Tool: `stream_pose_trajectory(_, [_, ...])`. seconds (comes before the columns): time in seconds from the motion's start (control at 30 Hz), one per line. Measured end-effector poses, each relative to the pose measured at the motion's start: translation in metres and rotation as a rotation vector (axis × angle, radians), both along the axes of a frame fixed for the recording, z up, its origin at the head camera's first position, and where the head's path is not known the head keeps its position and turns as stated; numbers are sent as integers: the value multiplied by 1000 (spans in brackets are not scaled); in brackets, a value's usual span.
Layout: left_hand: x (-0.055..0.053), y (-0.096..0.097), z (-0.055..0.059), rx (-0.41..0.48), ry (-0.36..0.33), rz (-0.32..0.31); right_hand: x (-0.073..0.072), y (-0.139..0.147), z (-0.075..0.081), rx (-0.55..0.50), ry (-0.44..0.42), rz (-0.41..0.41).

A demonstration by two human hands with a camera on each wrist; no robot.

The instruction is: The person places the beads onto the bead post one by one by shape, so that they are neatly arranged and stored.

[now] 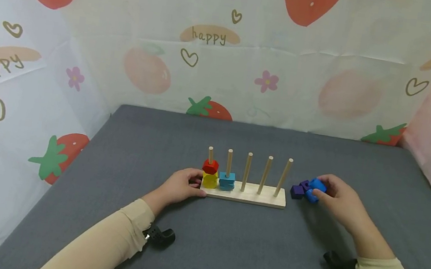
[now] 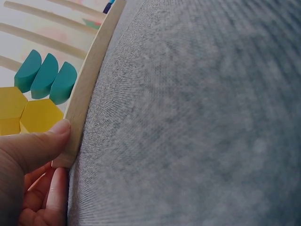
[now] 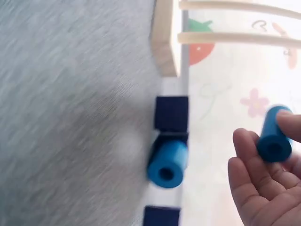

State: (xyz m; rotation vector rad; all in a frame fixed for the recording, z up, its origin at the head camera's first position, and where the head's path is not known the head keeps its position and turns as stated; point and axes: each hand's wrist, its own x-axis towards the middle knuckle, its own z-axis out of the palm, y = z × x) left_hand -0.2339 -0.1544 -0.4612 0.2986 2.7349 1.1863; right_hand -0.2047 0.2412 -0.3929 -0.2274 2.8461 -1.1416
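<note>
Left hand [image 1: 179, 185] grips the pegboard [image 1: 252, 196] by its left end, apparently to steady it; right hand [image 1: 340, 198] pinches a blue cylinder [image 3: 269, 127] (its hollow end uncovered, likely thanks to the sideways grip) near purple cubes [image 1: 297, 192], right of the board.

The left hand [image 1: 178, 186] grips a pale wooden five-peg rack [image 1: 253, 196] at one end; the right hand [image 1: 340, 199] pinches a blue cylindrical block [image 1: 318, 184].

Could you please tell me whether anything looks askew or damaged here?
Nothing stands out: the wooden pegboard sits flat, with yellow hexagonal beads and teal half-round beads threaded on separate pegs.
</note>
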Motion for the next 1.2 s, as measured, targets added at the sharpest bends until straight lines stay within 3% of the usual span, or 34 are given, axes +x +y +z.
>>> stream_pose_trajectory(0.2, [-1,1,1,-2,0,-4,0,-7,15,-114,7,-2])
stream_pose_trajectory(0.37, [-1,1,2,-12,4,-11,-1,-16,29,-232,21,52])
stream_pose_trajectory(0.67, [-2,2,2,-4,3,-9,-5,-37,56,-303,147,89])
stream_pose_trajectory(0.87, [-1,2,3,8,-3,3,-9,-56,68,-375,247,201])
stream_pose_trajectory(1.2, [0,1,3,19,-8,4,-12,-94,72,-524,152,269])
